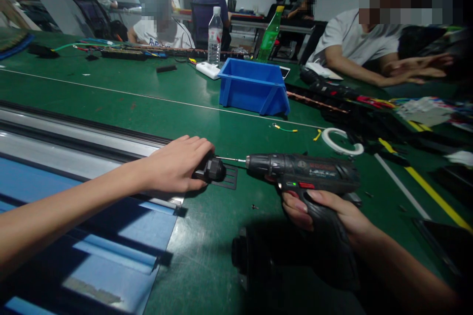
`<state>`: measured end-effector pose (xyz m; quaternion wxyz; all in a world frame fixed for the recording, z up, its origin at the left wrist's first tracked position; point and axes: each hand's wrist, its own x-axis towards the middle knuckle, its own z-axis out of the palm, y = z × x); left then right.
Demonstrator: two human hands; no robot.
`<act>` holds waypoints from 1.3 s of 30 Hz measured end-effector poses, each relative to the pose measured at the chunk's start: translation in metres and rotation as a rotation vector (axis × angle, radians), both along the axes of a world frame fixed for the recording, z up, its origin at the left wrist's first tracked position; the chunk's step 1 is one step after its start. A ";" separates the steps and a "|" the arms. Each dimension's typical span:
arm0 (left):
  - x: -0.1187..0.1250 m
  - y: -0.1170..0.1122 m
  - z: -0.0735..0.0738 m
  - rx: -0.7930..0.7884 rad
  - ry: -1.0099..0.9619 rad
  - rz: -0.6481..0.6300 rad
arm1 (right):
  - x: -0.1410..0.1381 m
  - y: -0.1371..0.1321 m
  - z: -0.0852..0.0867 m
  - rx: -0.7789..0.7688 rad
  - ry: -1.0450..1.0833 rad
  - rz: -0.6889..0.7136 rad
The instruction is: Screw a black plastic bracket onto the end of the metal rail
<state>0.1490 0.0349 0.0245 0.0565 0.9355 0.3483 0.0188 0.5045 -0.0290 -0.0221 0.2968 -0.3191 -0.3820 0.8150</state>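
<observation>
My left hand (177, 163) is closed over a small black part (214, 171) that lies on a flat black grid plate (228, 177) on the green table. My right hand (325, 211) grips the handle of a dark cordless drill (306, 172). The drill lies level, its thin bit (231, 159) pointing left into the black part. A few tiny screws (254, 206) lie on the mat below the drill.
A blue plastic bin (254, 89) stands behind, with a water bottle (215, 37) and a green bottle (271, 34) farther back. A white tape ring (342, 141) lies right of centre. Metal rails and a blue panel (92, 236) run at left. Other people sit across the table.
</observation>
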 end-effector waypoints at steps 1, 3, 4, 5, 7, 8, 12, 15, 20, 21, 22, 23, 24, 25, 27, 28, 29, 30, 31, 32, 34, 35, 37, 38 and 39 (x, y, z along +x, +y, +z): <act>0.000 0.000 0.000 0.000 0.002 0.001 | 0.000 0.000 0.000 -0.001 0.002 -0.003; 0.000 0.000 0.000 -0.002 0.004 0.004 | 0.001 0.000 0.000 -0.001 0.005 -0.011; 0.000 0.000 0.000 -0.002 0.004 0.004 | 0.001 0.000 0.000 -0.001 0.004 -0.015; 0.000 0.000 0.000 -0.003 0.005 0.003 | 0.001 0.000 0.000 0.000 0.003 -0.016; 0.000 0.000 0.000 -0.002 0.005 -0.001 | 0.001 0.000 0.000 0.005 0.004 -0.007; 0.000 0.000 0.000 -0.001 0.005 -0.003 | 0.001 0.000 0.000 0.007 0.005 -0.001; 0.000 0.000 -0.001 0.002 0.003 -0.005 | 0.001 -0.001 0.000 0.000 0.019 0.006; 0.001 0.000 -0.001 0.004 0.003 -0.005 | 0.001 -0.001 -0.001 -0.010 0.028 0.003; 0.000 -0.001 0.000 -0.003 0.002 -0.007 | 0.004 0.000 -0.005 -0.025 0.031 0.004; 0.000 -0.001 0.001 -0.005 0.001 -0.008 | 0.004 0.001 -0.005 -0.031 0.030 -0.001; 0.000 -0.001 0.001 -0.005 0.002 -0.008 | 0.005 0.001 -0.006 -0.038 0.030 -0.006; 0.000 -0.001 0.001 -0.004 0.003 -0.008 | 0.006 0.001 -0.006 -0.044 0.031 -0.012; 0.000 0.000 0.001 -0.001 0.005 -0.008 | 0.006 0.001 -0.006 -0.047 0.033 -0.016; 0.000 0.000 0.001 0.001 0.007 -0.008 | 0.006 0.000 -0.006 -0.050 0.034 -0.017; 0.000 0.000 0.001 0.002 0.011 -0.008 | 0.007 0.000 -0.006 -0.052 0.038 -0.017; 0.000 0.000 0.000 0.002 0.012 -0.007 | 0.007 0.000 -0.006 -0.052 0.038 -0.015; 0.000 0.000 0.000 0.000 0.012 -0.006 | 0.007 0.000 -0.006 -0.052 0.038 -0.016; 0.000 0.000 0.000 -0.003 0.013 -0.004 | 0.007 0.000 -0.006 -0.052 0.036 -0.018; 0.000 0.000 0.000 -0.004 0.013 -0.002 | 0.006 0.000 -0.005 -0.048 0.032 -0.022; 0.000 0.000 0.000 -0.005 0.012 -0.001 | 0.006 0.000 -0.005 -0.041 0.026 -0.024; 0.001 0.000 0.000 -0.005 0.009 0.003 | 0.004 0.000 -0.004 -0.022 0.015 -0.021; 0.001 0.000 0.000 -0.004 0.008 0.004 | 0.004 0.000 -0.003 -0.013 0.011 -0.014; 0.001 0.000 0.000 -0.001 0.006 0.007 | 0.003 0.000 -0.002 -0.002 0.007 -0.001; 0.001 0.000 0.000 -0.001 0.006 0.010 | 0.002 0.000 -0.002 -0.003 0.006 0.001; 0.000 0.000 -0.001 -0.001 0.004 0.011 | 0.002 0.000 -0.002 -0.002 0.004 0.001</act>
